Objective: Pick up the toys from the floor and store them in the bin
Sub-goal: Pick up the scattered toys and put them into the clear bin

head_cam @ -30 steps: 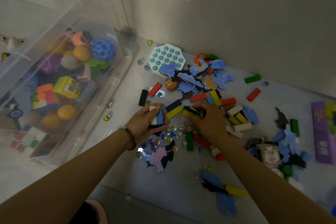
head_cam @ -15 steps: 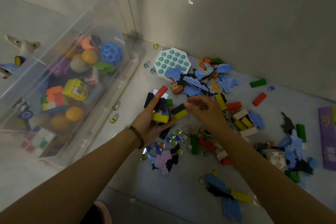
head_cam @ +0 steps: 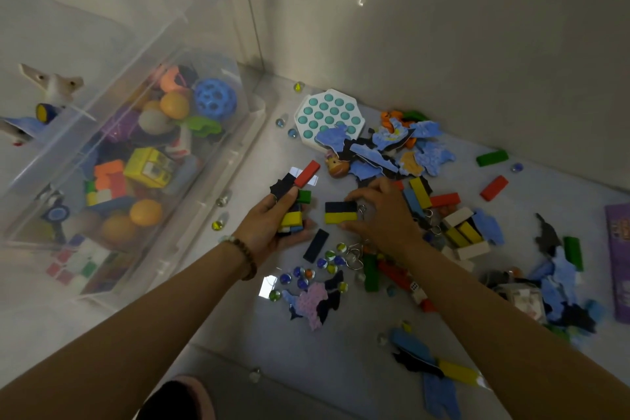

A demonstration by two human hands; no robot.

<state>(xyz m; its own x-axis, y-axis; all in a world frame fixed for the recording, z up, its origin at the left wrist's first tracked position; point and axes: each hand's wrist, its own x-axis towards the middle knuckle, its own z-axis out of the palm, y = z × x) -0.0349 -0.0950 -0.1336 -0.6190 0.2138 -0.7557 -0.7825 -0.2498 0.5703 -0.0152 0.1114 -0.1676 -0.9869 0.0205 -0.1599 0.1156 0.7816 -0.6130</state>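
Hands apart, low over the floor (head_cam: 341, 337), with a small gap between them. Left hand (head_cam: 272, 227) is curled round a crammed bundle of blocks (head_cam: 292, 216); red, green and dark ends jut past the fingers at odd angles. Right hand (head_cam: 381, 215) pinches a dark-and-yellow pair (head_cam: 341, 212) between thumb and fingertips. Cannot tell whether the pair is off the floor. Bin (head_cam: 153, 43) stands to the left of both hands, open on top, already well filled with toys.

Risk 1: the left grip looks overloaded. If the pair is pushed into it, an outer block is likely to be squeezed out and fall.

Risk 2: the pair seems to be two loose blocks held side by side by pressure alone. A twist of the wrist could shear them apart.

Risk 3: the bin's rim sits high above the hands. Tipping the bundle over it may scatter blocks outside, against the wall.

Risk 4: marbles (head_cam: 320, 269) lie just below the hands. A dropped block or a brushing forearm would send them rolling, perhaps under the bin's lip, where two more (head_cam: 218, 225) already sit.

Risk 5: keyrings (head_cam: 354, 256) lie near the right wrist and could snag and drag along.

Puzzle pieces (head_cam: 385, 147) lie well beyond, untouched.
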